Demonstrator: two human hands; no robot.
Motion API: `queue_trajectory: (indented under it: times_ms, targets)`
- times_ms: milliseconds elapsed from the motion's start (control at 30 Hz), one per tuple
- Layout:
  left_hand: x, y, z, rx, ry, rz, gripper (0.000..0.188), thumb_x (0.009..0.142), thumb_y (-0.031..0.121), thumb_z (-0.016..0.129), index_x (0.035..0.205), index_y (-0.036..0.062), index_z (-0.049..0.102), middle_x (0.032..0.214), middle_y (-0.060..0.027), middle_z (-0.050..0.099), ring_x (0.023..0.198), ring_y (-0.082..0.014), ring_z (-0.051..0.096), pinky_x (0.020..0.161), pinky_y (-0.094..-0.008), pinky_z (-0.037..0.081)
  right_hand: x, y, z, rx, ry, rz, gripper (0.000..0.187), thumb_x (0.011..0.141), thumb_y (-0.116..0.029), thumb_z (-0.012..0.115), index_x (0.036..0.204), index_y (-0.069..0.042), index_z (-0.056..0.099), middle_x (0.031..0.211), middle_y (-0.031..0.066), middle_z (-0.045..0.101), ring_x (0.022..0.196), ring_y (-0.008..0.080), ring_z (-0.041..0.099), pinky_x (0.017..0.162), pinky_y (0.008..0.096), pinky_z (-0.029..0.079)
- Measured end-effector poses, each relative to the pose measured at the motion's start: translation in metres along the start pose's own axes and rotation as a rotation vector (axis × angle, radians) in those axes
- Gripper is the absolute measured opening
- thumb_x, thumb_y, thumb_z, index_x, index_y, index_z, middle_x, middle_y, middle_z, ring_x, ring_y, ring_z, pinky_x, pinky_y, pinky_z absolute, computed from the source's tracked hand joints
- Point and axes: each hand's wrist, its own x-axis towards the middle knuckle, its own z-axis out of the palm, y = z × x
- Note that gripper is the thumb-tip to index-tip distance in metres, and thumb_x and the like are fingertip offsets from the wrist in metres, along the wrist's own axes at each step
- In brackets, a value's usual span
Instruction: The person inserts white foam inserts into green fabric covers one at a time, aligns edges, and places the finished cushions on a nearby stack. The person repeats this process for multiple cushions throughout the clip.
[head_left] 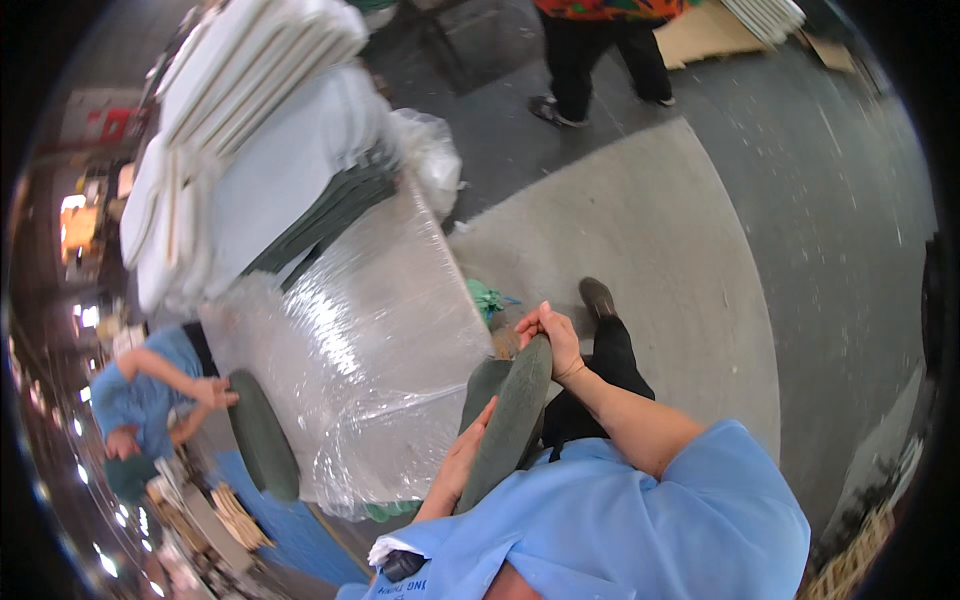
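Observation:
A long dark green fabric-like pad with rounded ends stands on edge close to my body. My left hand presses along its left side, the fingers stretched up it and partly hidden. At the upper end my right hand bends its fingers over the pad's tip, holding it. Another green flap shows just behind the pad; whether it belongs to the same piece I cannot tell. In front and to the left is a table covered in clear plastic film, where a pile of dark green pieces lies.
Tall stacks of white folded sheets stand at the table's far left. A co-worker in blue at the left holds a similar green pad. Another person's legs show at the top, near flat cardboard. A plastic bag hangs beside the table.

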Motion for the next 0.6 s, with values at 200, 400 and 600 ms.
queue_trajectory:
  times_ms: [200, 400, 600]
  targets:
    - [0.029, -0.067, -0.021, -0.077, 0.045, 0.157, 0.059, 0.114, 0.041, 0.050, 0.158, 0.0011, 0.050, 0.158, -0.0146, 0.055, 0.144, -0.0243, 0.051, 0.122, -0.0354, 0.037, 0.016, -0.001, 0.028, 0.132, 0.020, 0.333, 0.058, 0.108, -0.057, 0.054, 0.084, -0.005, 0.065, 0.066, 0.0090, 0.061, 0.063, 0.0222, 0.060, 0.068, 0.0355, 0.052]
    - [0.010, -0.085, -0.047, 0.319, 0.678, 0.183, 0.056, 0.103, 0.041, 0.070, 0.143, 0.0023, 0.065, 0.120, -0.0147, 0.073, 0.108, -0.0225, 0.067, 0.093, -0.0388, 0.052, 0.024, -0.016, 0.101, 0.147, -0.411, 0.311, 0.054, 0.110, -0.052, 0.051, 0.080, -0.009, 0.062, 0.056, 0.0087, 0.054, 0.061, 0.0250, 0.057, 0.072, 0.0407, 0.051]
    - [0.016, -0.118, -0.050, -0.228, 0.551, 0.357, 0.037, 0.100, 0.035, 0.073, 0.114, 0.0016, 0.067, 0.084, -0.0126, 0.069, 0.080, -0.0275, 0.066, 0.075, -0.0433, 0.051, 0.027, -0.029, 0.149, -0.090, -0.672, 0.383, 0.043, 0.108, -0.046, 0.058, 0.094, -0.007, 0.068, 0.071, 0.0090, 0.066, 0.074, 0.0234, 0.064, 0.080, 0.0398, 0.053]
